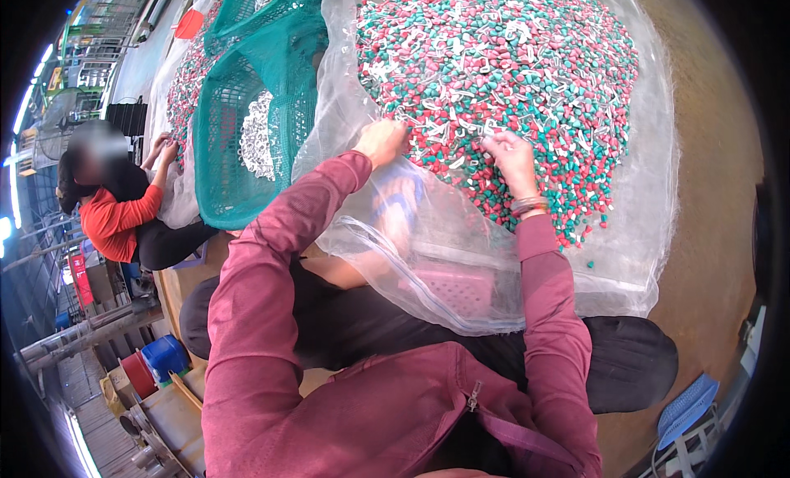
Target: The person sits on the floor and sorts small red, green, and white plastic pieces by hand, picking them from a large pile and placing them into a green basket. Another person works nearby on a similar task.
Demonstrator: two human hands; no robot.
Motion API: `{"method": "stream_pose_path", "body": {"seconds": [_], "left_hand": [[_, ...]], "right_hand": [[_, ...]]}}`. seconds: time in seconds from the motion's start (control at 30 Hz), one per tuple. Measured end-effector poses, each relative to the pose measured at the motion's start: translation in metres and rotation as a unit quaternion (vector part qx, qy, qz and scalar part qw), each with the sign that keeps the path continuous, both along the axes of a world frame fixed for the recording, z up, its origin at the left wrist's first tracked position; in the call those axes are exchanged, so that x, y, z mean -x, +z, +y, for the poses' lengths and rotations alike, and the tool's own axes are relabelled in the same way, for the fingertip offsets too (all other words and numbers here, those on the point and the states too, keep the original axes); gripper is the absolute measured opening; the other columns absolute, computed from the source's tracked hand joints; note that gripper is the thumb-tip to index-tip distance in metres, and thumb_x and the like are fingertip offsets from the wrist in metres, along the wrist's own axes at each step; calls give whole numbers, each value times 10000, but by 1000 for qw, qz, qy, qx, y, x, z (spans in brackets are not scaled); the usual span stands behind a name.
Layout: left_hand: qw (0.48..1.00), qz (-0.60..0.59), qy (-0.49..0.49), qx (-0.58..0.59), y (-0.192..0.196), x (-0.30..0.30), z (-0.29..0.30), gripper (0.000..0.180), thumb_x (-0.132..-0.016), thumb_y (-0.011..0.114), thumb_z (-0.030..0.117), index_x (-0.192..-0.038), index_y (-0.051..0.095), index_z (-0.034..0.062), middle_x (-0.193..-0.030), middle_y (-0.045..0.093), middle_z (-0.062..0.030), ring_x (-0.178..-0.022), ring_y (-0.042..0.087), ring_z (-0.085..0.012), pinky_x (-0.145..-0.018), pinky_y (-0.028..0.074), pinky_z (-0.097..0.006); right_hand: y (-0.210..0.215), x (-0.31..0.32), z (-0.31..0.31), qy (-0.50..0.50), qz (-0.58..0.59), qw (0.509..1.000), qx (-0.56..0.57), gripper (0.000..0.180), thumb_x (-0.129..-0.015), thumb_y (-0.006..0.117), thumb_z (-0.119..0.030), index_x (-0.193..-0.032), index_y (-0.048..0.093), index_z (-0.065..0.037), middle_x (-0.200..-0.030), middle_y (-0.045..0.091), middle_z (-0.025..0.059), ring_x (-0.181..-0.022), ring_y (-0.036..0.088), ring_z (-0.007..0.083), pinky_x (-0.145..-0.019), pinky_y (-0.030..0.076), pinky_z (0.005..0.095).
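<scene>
A wide heap of small red, pink, green and white pieces (502, 75) lies on a sheer white mesh sheet (654, 231) in front of me. Many white hook-like bits are mixed through it. My left hand (383, 142) is closed at the heap's left edge, fingertips down among the pieces; what it pinches is hidden. Over the near part of the heap, my right hand (512, 159) has its fingers drawn together in a pinch. White bits lie by its fingertips, and I cannot make out what is between them. Bands circle the right wrist.
Left of the heap stands a green mesh-lined basket (216, 141) with white clips (257, 136) inside. Through the sheet shows a pink perforated crate (453, 289). A co-worker in orange (123, 219) sits at the left by another heap. A blue basket (687, 408) lies at lower right.
</scene>
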State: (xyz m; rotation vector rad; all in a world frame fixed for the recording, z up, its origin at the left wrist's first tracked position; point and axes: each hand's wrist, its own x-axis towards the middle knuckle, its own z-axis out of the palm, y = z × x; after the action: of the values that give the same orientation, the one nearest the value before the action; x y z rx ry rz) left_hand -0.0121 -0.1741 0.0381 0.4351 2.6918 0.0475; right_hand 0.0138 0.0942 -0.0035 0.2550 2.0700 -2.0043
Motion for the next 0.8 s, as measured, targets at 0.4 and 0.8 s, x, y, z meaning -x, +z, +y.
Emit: {"method": "stream_pose_path", "body": {"seconds": [0.4, 0.8], "left_hand": [[969, 158, -99, -163, -25, 17, 107, 243, -837, 595, 270, -955, 560, 61, -847, 606, -136, -724, 623, -320, -616, 495, -408], [681, -271, 256, -631, 47, 48, 80, 255, -930, 496, 346, -795, 497, 131, -626, 357, 85, -495, 298, -20, -410, 212, -192]], "right_hand": [[60, 16, 66, 99, 33, 820, 563, 286, -914, 423, -245, -719, 420, -37, -663, 396, 53, -619, 425, 144, -379, 279, 192], [13, 19, 5, 137, 183, 865, -446, 279, -774, 651, -179, -1036, 610, -93, -819, 653, 141, -741, 628, 330, -643, 488, 409]]}}
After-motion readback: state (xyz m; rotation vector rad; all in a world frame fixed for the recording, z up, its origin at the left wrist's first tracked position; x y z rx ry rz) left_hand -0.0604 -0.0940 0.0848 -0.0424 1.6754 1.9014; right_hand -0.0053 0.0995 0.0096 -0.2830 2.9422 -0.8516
